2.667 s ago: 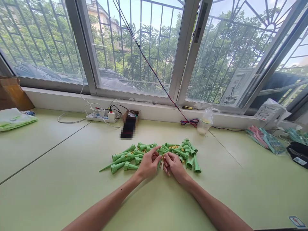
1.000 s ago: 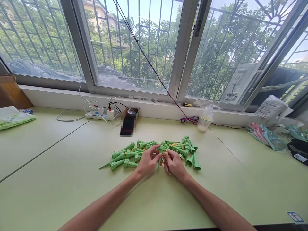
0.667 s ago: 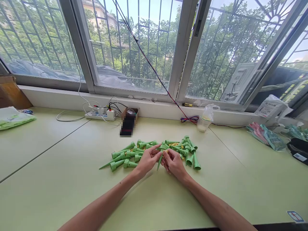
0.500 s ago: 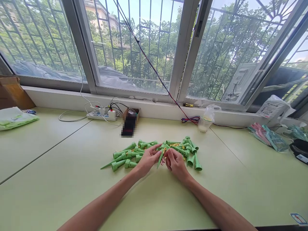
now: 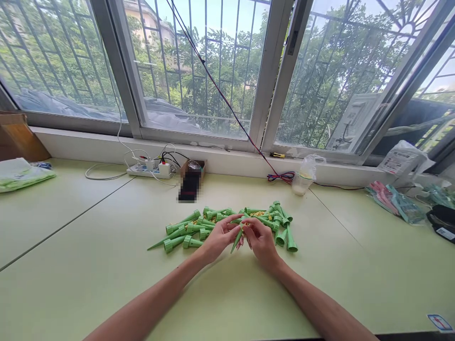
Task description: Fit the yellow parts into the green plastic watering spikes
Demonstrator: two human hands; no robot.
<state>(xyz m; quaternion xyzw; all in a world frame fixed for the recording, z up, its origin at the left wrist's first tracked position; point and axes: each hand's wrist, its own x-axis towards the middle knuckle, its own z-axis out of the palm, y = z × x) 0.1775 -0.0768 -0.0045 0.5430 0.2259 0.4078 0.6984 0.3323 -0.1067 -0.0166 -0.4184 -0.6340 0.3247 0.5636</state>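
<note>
My left hand (image 5: 220, 239) is closed round a green plastic watering spike (image 5: 236, 241), whose pointed end slants down toward me. A small yellow valve (image 5: 246, 224) shows at the spike's side, near its capped upper end. The fingers of my right hand (image 5: 262, 240) are closed on the spike's upper part, beside the valve; the fingertips partly hide it. Just behind both hands lies a loose pile of similar green spikes (image 5: 192, 230), with yellow valves (image 5: 259, 214) scattered among them. Several spikes at the right of the pile (image 5: 291, 239) point their wide ends toward me.
At the back are a power strip (image 5: 149, 171), a small box (image 5: 199, 168) with a blurred dark thing before it, a bundled cable (image 5: 280, 177) and a plastic cup with a bag (image 5: 302, 182). Bagged items (image 5: 394, 201) and a black pouch (image 5: 442, 222) lie at the right.
The spike has been turned between my hands, so its yellow valve now faces up toward me. My right fingers drew back slightly, then closed on the spike's upper part again.
</note>
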